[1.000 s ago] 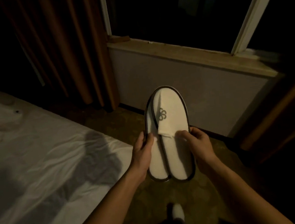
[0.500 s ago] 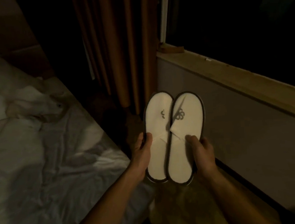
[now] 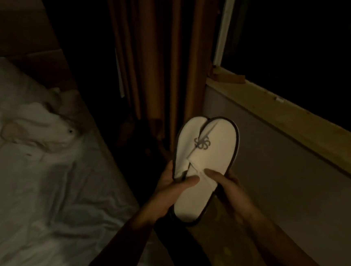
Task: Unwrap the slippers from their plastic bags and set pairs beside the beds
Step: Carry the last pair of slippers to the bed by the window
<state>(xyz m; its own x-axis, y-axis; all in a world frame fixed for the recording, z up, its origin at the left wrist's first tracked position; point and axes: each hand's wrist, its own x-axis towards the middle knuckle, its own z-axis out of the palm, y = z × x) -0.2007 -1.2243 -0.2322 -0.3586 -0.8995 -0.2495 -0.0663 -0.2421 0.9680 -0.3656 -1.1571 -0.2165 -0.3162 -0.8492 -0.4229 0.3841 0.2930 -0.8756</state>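
1. Left hand and right hand each grip the slippers, held overlapped in the air above the floor beside the bed
2. They should be separated, then laid level, toes aligned

The room is very dark. On the left is a bed with a crumpled white sheet. A soft pale bundle lies on it near the top. Behind the bed is a brown headboard. Long orange-brown curtains hang in the corner. To the right is a window, all black outside, with a white frame. Under it runs a pale wooden sill, and below that a plain grey wall. The floor is dark with faint yellowish marks.
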